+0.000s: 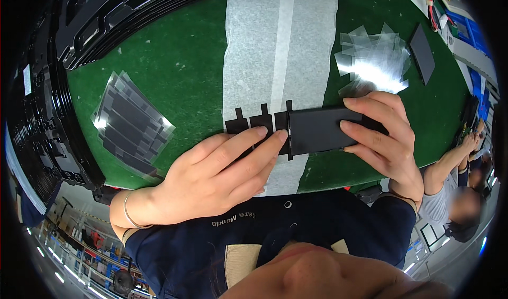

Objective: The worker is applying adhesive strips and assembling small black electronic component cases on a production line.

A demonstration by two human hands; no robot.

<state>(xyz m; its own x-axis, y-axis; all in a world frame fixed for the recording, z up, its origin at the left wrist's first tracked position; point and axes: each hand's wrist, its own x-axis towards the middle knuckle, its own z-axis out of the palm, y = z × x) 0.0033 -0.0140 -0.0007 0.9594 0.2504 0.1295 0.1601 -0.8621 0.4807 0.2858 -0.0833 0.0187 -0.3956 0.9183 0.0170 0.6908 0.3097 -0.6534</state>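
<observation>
A flat black rectangular part (316, 129) lies across a white cloth strip (275, 50) on the green table mat (174, 71). My right hand (383, 137) grips its right end, thumb on the near edge and fingers over the top. My left hand (222, 172) lies flat with its fingertips pressing a thin black film with several tabs (250, 123) against the part's left edge.
A stack of dark films in clear sleeves (132, 124) lies at the left. Peeled clear backings (373, 61) are piled at the right, beside a black part (422, 53). Black moulded trays (79, 29) line the left and top. Another person (455, 193) works at the right.
</observation>
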